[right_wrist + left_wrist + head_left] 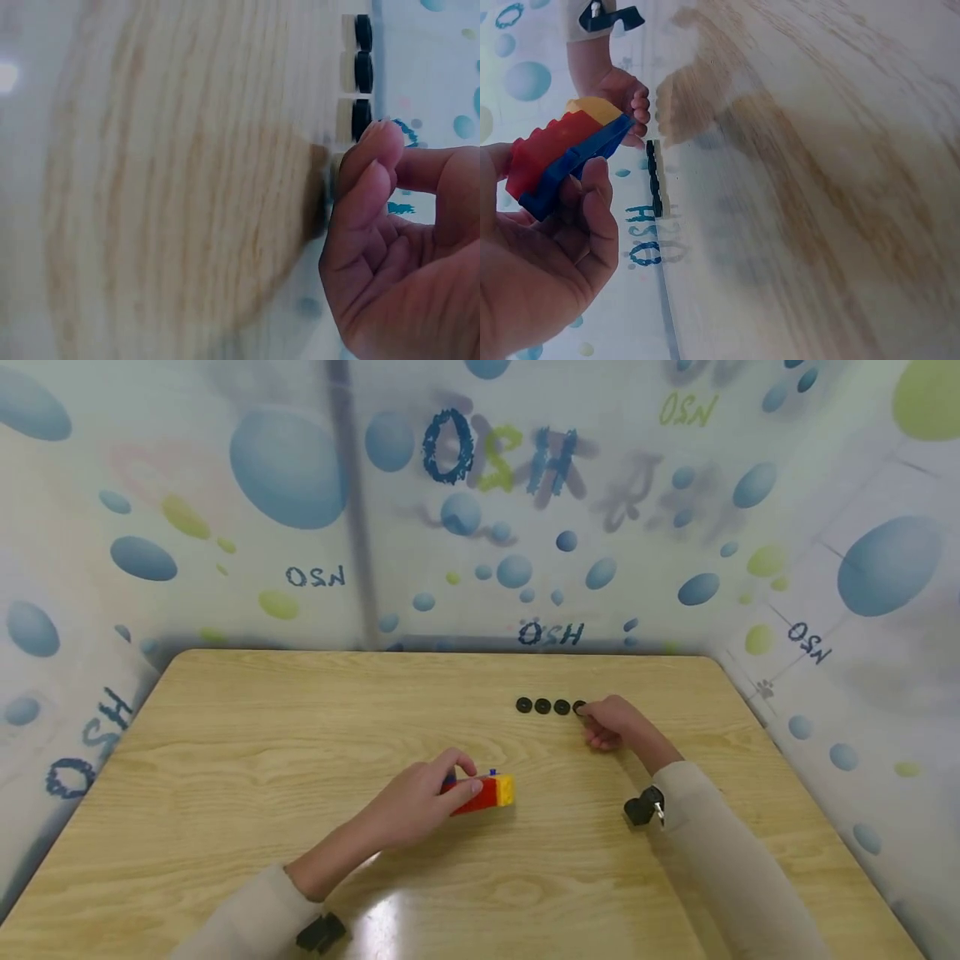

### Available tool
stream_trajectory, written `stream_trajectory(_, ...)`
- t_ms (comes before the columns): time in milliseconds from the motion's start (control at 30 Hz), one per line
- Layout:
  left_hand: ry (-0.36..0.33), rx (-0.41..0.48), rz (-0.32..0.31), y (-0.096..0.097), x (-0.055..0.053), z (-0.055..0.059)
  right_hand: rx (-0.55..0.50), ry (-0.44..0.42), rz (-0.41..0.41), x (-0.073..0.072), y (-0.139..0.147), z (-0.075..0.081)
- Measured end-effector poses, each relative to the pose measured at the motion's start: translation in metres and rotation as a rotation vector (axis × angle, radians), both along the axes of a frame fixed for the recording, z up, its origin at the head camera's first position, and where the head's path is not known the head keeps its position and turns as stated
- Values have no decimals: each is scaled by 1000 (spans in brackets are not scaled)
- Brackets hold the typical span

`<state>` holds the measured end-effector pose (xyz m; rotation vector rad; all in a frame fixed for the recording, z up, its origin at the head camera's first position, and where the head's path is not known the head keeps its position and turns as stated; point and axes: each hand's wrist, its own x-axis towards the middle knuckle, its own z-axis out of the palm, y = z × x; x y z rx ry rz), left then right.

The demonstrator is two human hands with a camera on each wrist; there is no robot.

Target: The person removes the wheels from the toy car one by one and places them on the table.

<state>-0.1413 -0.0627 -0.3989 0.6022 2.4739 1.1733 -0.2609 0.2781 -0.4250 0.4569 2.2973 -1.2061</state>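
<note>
My left hand (411, 802) holds a small toy-brick build (487, 793) above the table, thumb on one side and fingers on the other. The build has a red studded body (551, 154), a yellow end (600, 111) and a blue base (581, 165). Several round black toy wheels (543, 706) lie in a row near the back of the table. At the row's right end, my right hand (611, 722) pinches the last wheel (579, 707) between thumb and finger. In the right wrist view the fingertips hide that wheel; others (362, 73) stand in line beyond them.
The wooden table (300, 727) has a printed backdrop (420, 577) with blue and green spots behind it and at both sides. Each wrist wears a dark camera mount, one (321, 933) by the left sleeve, another (643, 807) by the right.
</note>
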Motion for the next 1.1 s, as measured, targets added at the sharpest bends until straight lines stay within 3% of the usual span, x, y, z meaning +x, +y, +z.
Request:
stream_trajectory(233,-105,165,30,-2,-6,2,-22,76,59,17,-6,16)
stream_trajectory(500,-172,344,146,1,-22,2,-122,145,248,45,-39,36)
stream_trajectory(767,-251,417,252,3,-31,0,-238,155,351,61,-67,41)
stream_trajectory(1100,-316,445,318,1,-38,-2,-351,189,326,65,-85,41)
